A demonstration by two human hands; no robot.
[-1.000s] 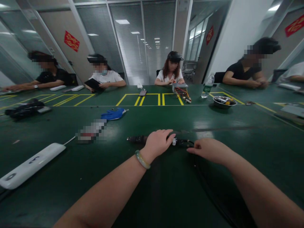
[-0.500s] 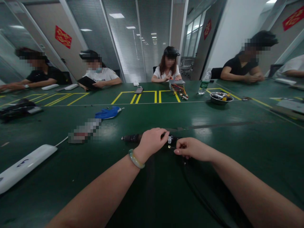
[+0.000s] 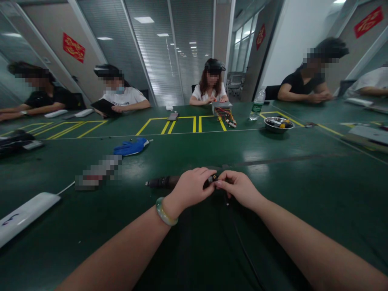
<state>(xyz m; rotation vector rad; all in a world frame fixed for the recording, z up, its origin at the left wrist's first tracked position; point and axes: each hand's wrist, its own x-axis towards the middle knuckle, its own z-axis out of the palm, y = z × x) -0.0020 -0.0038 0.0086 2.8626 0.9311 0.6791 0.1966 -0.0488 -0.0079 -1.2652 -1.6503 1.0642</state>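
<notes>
Our left grip (image 3: 190, 188) is closed over the black electric screwdriver (image 3: 162, 182), which lies on the green surface (image 3: 206, 250), its front end sticking out left of that grip. Our right grip (image 3: 236, 188) pinches the small fitting (image 3: 212, 178) at its rear, just beside the left, above a black cord (image 3: 239, 242).

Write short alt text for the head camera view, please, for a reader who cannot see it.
A person's left hand and right hand hold a black corded electric screwdriver on a green workbench. A blue glove lies nearby, and co-workers sit around the bench.
</notes>
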